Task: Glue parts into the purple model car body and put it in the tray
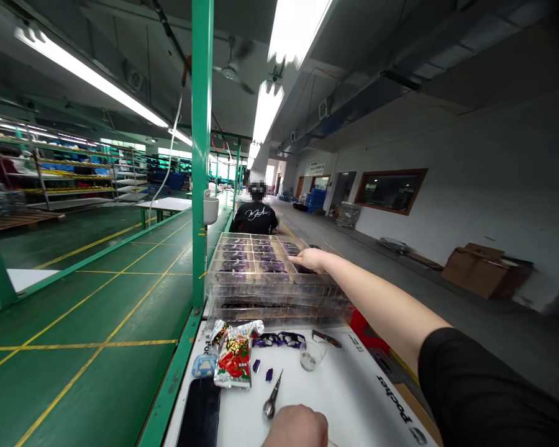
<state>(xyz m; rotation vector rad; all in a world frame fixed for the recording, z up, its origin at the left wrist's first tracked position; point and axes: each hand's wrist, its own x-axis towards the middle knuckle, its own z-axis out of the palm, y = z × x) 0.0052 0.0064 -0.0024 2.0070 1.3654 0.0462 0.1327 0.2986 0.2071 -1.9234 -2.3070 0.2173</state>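
My right hand [310, 260] reaches out with fingers extended and rests on the near edge of a stack of clear plastic compartment trays [270, 292], which hold purple-and-dark eyewear frames. At the bottom of the view, my left hand [295, 427] lies on the white workbench [354, 397], its fingers hidden, just below a small steel hand tool [271, 400]. Loose purple frame parts [278, 339] and small purple pieces [263, 370] lie beside a clear glass cup [310, 356].
A red-and-silver snack packet [235, 357] and a black phone [200, 413] lie on the bench. A green steel post [201, 143] stands left of the trays. A seated person in black [256, 214] works beyond them, and a cardboard box [479, 270] lies by the far wall.
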